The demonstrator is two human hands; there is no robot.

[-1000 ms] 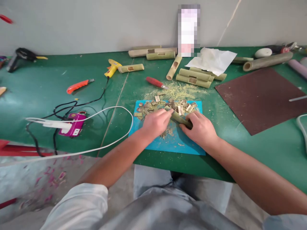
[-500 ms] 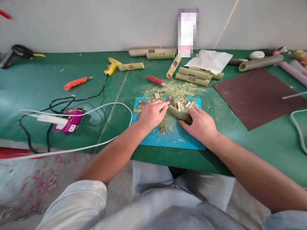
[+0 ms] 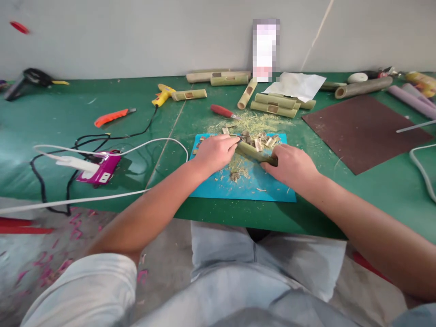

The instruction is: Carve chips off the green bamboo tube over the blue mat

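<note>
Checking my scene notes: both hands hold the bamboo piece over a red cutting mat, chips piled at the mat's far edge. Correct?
One thing is off: the mat is blue, not red, as the head view shows. The rest stands: the left hand and right hand both hold the bamboo piece over it, and the chips lie piled at its far edge.

Bamboo piece [image 3: 254,152] on mat [image 3: 272,190]

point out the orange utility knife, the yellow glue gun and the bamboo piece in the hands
orange utility knife [image 3: 111,118], head view, handle middle
yellow glue gun [image 3: 162,94], head view, body
bamboo piece [image 3: 254,153], head view, bare middle
</note>
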